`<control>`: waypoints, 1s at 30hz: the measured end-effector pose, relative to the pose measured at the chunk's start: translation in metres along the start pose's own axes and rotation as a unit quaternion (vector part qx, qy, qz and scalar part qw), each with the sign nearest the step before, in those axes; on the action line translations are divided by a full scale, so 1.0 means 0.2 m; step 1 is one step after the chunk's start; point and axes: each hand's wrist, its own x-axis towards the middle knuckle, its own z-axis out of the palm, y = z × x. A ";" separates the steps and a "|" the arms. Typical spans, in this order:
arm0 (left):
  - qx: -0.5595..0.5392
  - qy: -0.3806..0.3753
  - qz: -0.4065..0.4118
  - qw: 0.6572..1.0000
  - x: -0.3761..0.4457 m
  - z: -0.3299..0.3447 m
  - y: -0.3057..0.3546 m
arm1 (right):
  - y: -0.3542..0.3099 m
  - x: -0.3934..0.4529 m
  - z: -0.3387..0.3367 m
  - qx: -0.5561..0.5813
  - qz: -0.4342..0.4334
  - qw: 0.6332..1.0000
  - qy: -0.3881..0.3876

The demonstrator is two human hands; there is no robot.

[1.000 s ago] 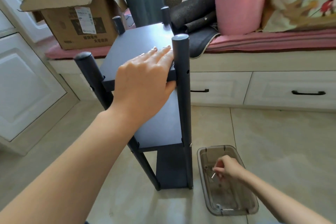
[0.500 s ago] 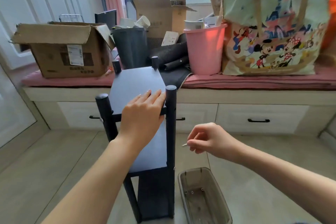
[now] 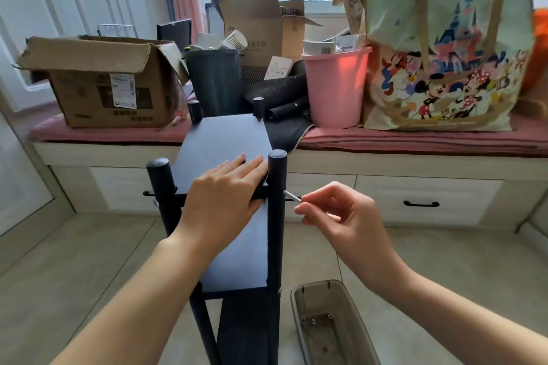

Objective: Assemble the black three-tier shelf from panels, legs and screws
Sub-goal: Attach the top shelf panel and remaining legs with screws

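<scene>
The black shelf [image 3: 225, 139] stands upright on the tiled floor, with three panels between four round legs. My left hand [image 3: 225, 195] lies flat on the near end of the top panel, fingers straight and reaching the near right leg [image 3: 276, 216]. My right hand [image 3: 335, 213] pinches a small silver screw [image 3: 292, 196] between thumb and fingertips. The screw's tip sits against the outer side of that leg, at the height of the top panel.
A smoky plastic tray [image 3: 332, 323] holding a few screws sits on the floor right of the shelf. Behind runs a window bench with drawers [image 3: 415, 198], loaded with a cardboard box [image 3: 103, 83], a dark bin [image 3: 213, 80], a pink bucket [image 3: 335, 86] and a cartoon tote bag [image 3: 444, 53].
My right hand rose from the tray with a screw and moved left until the screw reached the near right leg. My left hand stayed flat on the top panel. The camera tilted up.
</scene>
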 end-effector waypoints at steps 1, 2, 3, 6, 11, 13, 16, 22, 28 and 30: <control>0.005 0.004 0.005 1.000 -0.01 0.00 0.00 | 0.00 0.00 0.00 0.011 0.004 1.000 0.000; 0.009 0.009 0.010 1.000 -0.02 -0.01 0.00 | 0.00 0.00 0.01 0.023 0.005 1.000 -0.001; 0.011 0.012 0.013 1.000 -0.03 -0.01 -0.01 | 0.00 0.00 0.01 0.034 0.003 0.999 -0.003; 0.006 0.014 0.010 1.000 -0.04 -0.01 -0.01 | -0.01 0.00 0.03 0.048 -0.009 0.999 -0.006; 0.003 0.015 0.005 1.000 -0.04 0.00 0.00 | -0.01 0.02 0.07 0.029 -0.020 0.999 -0.007; -0.001 0.011 0.005 1.000 -0.04 0.00 -0.01 | -0.01 0.03 0.09 0.023 -0.022 0.999 -0.004; -0.007 0.002 0.000 1.000 -0.04 -0.01 -0.01 | -0.02 0.05 0.10 0.008 -0.029 1.000 -0.003; -0.142 0.012 -0.019 0.990 -0.06 -0.04 0.00 | -0.01 0.06 0.10 -0.022 -0.032 0.999 -0.005; -0.298 0.179 -0.108 0.931 -0.13 -0.11 0.05 | 0.00 0.06 0.09 -0.047 -0.038 0.998 -0.004; -0.355 0.186 -0.160 0.902 -0.16 -0.13 0.07 | 0.00 0.06 0.10 -0.050 -0.041 0.998 -0.004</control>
